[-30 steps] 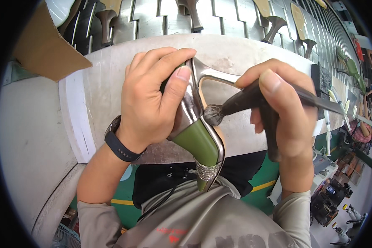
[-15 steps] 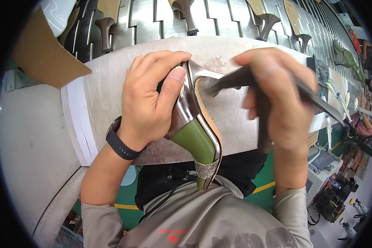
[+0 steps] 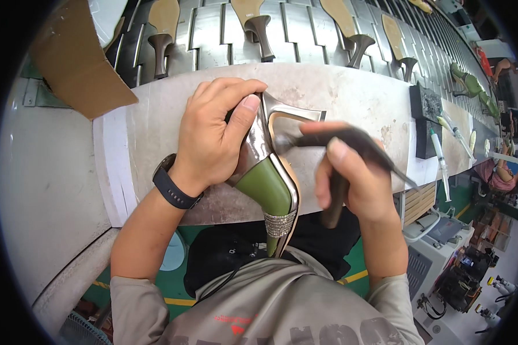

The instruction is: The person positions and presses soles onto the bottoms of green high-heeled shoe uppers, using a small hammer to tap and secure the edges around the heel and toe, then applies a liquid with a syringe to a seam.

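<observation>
My left hand point(image 3: 217, 129) is wrapped round the back part of a high-heeled shoe point(image 3: 266, 185), thumb on its upper. The shoe lies on its side, heel pointing right and toe toward my body. Its upper is shiny bronze and green, with a glittering band near the toe. In my right hand point(image 3: 357, 178) is a dark hammer point(image 3: 339, 140), fingers curled round the handle. The hammer's round face is at the tan sole, just below the heel; blur hides whether it touches. Hammer and right hand are smeared by motion.
Beyond the pale worktable point(image 3: 351, 95) runs a metal slat conveyor point(image 3: 207, 34) carrying several heeled shoes, soles up. A cardboard piece point(image 3: 77, 60) juts in at upper left. At right lie a black block point(image 3: 425, 109) and syringes point(image 3: 439, 155). A machine point(image 3: 434, 236) stands lower right.
The hammer and my right hand have moved down and left, from near the heel to the sole below it. My left hand keeps its hold on the shoe. The view has shifted slightly.
</observation>
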A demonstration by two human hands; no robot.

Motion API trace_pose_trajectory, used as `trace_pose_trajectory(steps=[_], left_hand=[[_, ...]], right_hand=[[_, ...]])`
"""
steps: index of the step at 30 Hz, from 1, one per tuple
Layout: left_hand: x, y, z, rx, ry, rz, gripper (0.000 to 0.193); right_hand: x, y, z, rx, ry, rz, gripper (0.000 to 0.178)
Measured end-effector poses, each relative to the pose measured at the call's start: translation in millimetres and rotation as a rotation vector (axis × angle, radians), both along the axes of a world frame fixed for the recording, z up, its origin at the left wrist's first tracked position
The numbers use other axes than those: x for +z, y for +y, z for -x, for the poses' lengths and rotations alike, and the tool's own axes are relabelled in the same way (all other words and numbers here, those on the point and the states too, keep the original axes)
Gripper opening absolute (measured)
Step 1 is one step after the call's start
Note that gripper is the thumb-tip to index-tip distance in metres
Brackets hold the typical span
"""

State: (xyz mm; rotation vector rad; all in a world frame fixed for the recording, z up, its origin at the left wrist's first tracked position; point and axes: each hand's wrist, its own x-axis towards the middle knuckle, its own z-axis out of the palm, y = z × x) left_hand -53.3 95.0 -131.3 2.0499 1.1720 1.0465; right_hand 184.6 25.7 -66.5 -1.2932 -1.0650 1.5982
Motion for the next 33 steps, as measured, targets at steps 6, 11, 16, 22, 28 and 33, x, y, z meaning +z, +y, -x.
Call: trace_pose_trajectory(steps=[6, 11, 16, 22, 28, 33], left_hand=[[2.8, -4.1, -17.1, -0.143, 0.005, -0.021, 0.029], [1.5, -8.0, -23.3, -0.229, 0.016, 0.041, 0.031], [-2.8, -7.2, -23.9, -0.241, -0.013, 0.017, 0.033], [-4.8, -7.5, -20.4, -0.242, -0.021, 0.007, 0.033], [-3.2, -8.1, -19.2, -0.235, 0.000, 0.015, 0.032], [-2.5, -6.7, -19.0, -0.245, 0.002, 0.010, 0.032]], right_hand=[[-12.3, -26.6, -71.2, -0.141, -1.030, -0.673, 0.040], [-2.6, -11.2, -74.9, -0.015, -1.331, -0.730, 0.047], [-10.5, -6.1, -26.9, 0.132, -0.605, -0.357, 0.061], [-18.9, 0.4, -9.6, 0.206, -0.375, -0.099, 0.070], [-19.8, 5.9, -8.4, 0.213, -0.351, -0.062, 0.071], [-21.0, 7.8, -8.1, 0.221, -0.392, -0.064, 0.070]])
